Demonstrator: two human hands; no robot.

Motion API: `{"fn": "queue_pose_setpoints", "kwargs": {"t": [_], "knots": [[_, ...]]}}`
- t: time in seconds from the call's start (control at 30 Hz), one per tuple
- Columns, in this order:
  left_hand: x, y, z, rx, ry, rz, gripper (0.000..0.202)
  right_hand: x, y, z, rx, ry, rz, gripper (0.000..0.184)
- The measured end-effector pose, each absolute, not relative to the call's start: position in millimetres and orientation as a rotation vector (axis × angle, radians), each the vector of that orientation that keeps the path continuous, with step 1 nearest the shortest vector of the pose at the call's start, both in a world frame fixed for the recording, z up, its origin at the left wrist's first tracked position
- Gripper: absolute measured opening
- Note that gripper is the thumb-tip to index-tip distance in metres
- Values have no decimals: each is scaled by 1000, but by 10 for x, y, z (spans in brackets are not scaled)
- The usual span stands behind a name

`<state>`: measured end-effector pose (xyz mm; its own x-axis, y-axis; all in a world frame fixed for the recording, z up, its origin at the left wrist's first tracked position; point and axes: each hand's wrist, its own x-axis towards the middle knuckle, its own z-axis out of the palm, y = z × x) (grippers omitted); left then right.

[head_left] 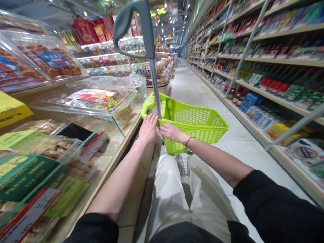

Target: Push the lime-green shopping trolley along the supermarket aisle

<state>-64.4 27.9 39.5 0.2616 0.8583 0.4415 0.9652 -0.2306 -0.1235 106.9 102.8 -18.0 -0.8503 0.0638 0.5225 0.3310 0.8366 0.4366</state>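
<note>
Far left of fingers: pastry display bins [88, 98] lining aisle. Left hand [148, 129] resting on near rim of lime-green shopping basket [192, 116], fingers pressed together, curling down, grip unclear. Metal pole [154, 86] rising between hands, tilting toward grey handle [131, 27]; both hands sitting about equally near. Right hand [172, 132] lying across rim, fingers pressed together, tips just beside pole; red string bracelet [189, 141] circling wrist. Basket's long axis pointing forward, away from fingers. Far right: packaged-goods shelving [278, 59] lining aisle.
</note>
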Motion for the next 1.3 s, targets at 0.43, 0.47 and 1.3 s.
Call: {"fn": "queue_pose_setpoints", "kwargs": {"t": [0.43, 0.47, 1.3], "knots": [[-632, 271, 396, -2173, -1649, -416, 77, 1161, 968, -484, -315, -2679, -692, 26], [-636, 274, 391, -2172, -1645, -421, 77, 1149, 977, -427, -323, -2648, -670, 27], [-633, 270, 382, -2165, -1649, -416, 74, 1031, 1056, -135, -336, -2427, -731, 31]]}}
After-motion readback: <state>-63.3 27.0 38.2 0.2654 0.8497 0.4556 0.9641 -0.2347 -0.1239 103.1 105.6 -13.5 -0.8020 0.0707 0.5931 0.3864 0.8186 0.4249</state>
